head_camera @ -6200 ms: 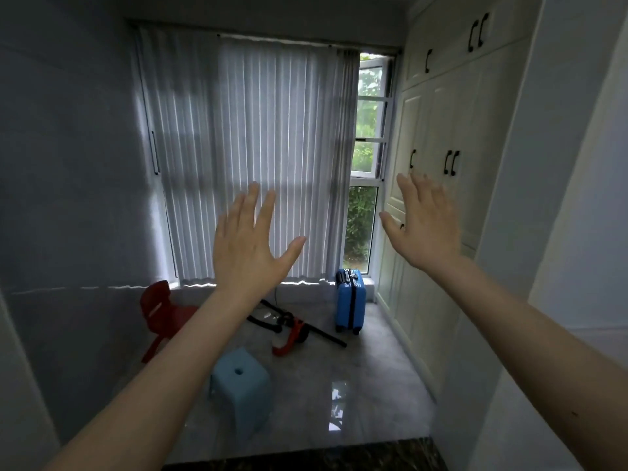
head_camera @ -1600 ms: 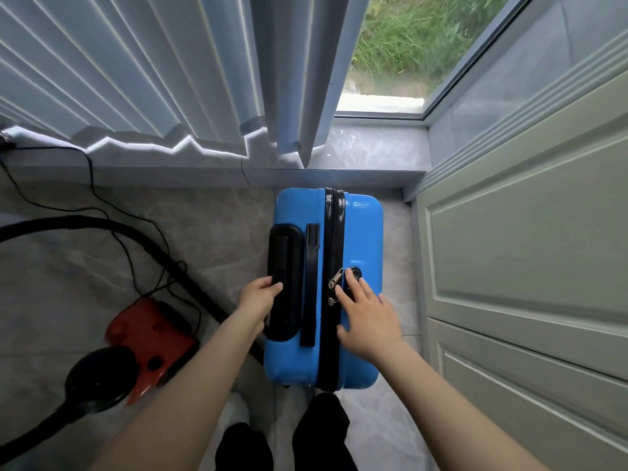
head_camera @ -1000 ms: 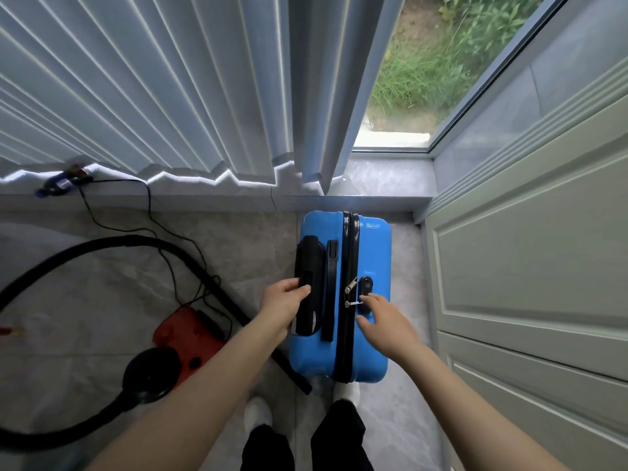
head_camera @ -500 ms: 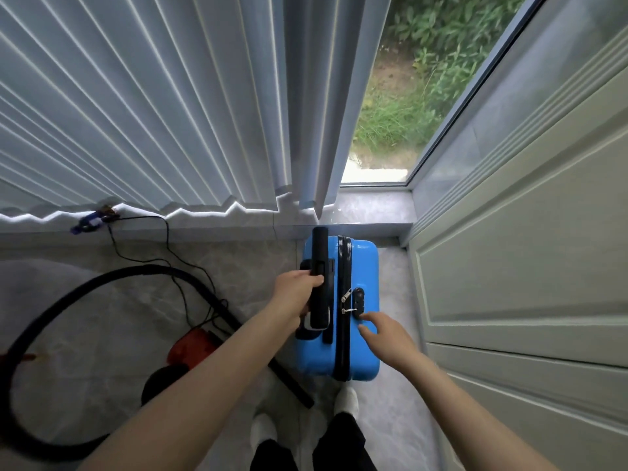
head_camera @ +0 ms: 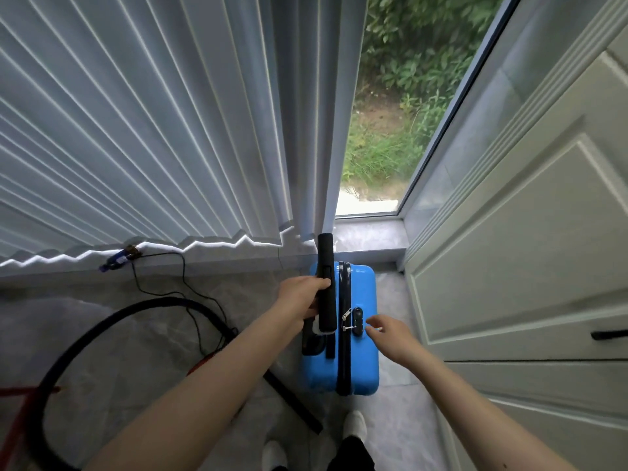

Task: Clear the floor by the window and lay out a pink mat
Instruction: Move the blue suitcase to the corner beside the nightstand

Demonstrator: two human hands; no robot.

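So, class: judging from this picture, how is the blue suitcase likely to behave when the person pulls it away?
The blue suitcase has a hard, glossy shell, so probably stiff. It stands narrow and upright, so it may tip sideways. The left hand grips the raised handle, suggesting it will tilt and follow; wheels aren't visible.

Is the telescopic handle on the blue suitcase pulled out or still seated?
Pulled out. The black handle stands clear above the blue suitcase top, and the left hand grips it. How far it is extended cannot be told.
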